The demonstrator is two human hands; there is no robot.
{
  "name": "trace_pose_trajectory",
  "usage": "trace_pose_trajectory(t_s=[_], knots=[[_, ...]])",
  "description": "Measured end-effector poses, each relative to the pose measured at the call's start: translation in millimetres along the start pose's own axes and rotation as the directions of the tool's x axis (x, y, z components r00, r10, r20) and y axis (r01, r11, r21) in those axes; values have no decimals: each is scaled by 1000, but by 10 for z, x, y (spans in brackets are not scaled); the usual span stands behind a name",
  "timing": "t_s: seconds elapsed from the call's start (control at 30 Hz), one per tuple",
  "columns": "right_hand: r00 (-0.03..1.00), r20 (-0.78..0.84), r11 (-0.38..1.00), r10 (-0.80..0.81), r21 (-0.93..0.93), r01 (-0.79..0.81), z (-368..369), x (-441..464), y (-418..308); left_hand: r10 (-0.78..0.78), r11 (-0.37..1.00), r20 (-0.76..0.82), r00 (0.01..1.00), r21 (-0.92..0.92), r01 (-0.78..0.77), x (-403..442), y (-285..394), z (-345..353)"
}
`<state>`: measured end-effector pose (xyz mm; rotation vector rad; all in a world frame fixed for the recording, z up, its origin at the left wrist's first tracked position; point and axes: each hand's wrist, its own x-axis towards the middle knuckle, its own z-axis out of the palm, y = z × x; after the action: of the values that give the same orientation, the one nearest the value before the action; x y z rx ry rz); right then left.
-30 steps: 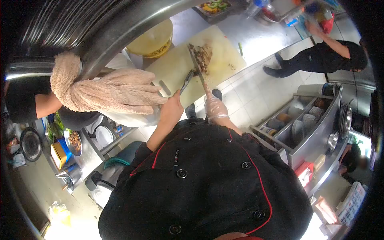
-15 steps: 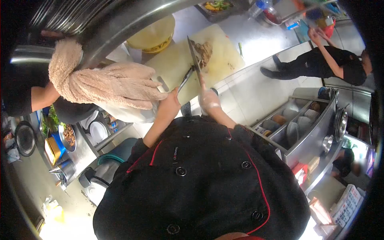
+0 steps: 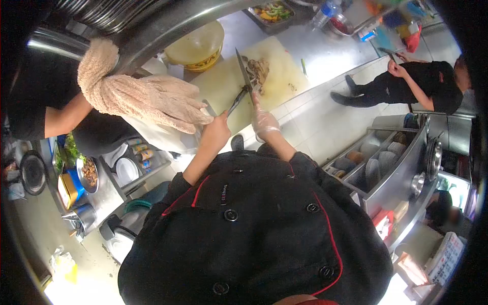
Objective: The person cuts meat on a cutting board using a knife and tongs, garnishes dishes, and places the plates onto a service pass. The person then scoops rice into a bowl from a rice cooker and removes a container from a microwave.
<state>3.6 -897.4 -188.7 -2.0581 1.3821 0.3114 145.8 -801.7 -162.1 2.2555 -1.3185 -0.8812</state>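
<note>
Chopped brown food (image 3: 260, 73) lies on pale cutting board (image 3: 279, 53), just right of knife (image 3: 244, 68) blade. Right hand (image 3: 265, 123), in clear glove, holds the knife; left hand (image 3: 216, 131) grips tongs (image 3: 236, 100), tips beside the blade. Yellow tub (image 3: 198, 43) stands by board's far left side.

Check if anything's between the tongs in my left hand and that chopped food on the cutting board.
Yes: along the left side of the chopped food, the knife in your right hand stands between it and the tongs.
</note>
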Motion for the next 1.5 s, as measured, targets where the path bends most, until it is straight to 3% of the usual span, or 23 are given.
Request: trace_pose_trajectory(t_s=[0.23,0.43,0.6,0.7,0.83,0.97,1.0,1.1,1.23,1.27,1.37,1.4,1.43,1.5], knots=[[999,2,999,32,-32,-32,124,-78,157,158,987,-158,975,52,-151,-58,-47,-98],[1000,-27,1000,5,-19,-5,161,-39,191,83,995,-78,993,61,-78,93,-28,38],[996,-79,999,-38,2,38,280,-91,317,144,967,-37,989,217,-133,174,33,31],[996,56,998,69,-9,-69,171,-379,293,146,952,-14,989,276,-136,203,36,6],[999,6,999,-33,-13,33,73,-241,216,140,937,12,990,321,-137,203,-16,100],[998,33,998,-54,23,54,33,-113,232,174,945,-56,983,289,-151,145,-15,58],[989,-72,991,-130,14,132,200,-173,381,166,945,-51,985,294,-144,119,-18,44],[991,133,999,28,14,-30,213,-427,452,142,959,-47,989,254,-126,157,-67,61],[1000,29,997,-8,72,6,-98,-511,453,105,991,-81,991,94,-97,133,-109,119],[997,27,986,-79,152,74,-186,-520,589,106,993,-112,988,56,-101,131,-139,120],[999,38,984,34,174,-40,-552,-715,467,67,996,-137,988,-42,-73,48,-208,83],[999,-29,981,-22,192,27,-540,-729,518,32,997,-112,993,-71,-40,-1,-144,-5],[998,-52,987,-35,156,43,-556,-747,562,-3,995,-87,996,-100,-6,-21,-111,-46],[994,-90,994,-59,90,67,-574,-820,595,66,992,-172,983,-91,-83,-10,-209,30]])
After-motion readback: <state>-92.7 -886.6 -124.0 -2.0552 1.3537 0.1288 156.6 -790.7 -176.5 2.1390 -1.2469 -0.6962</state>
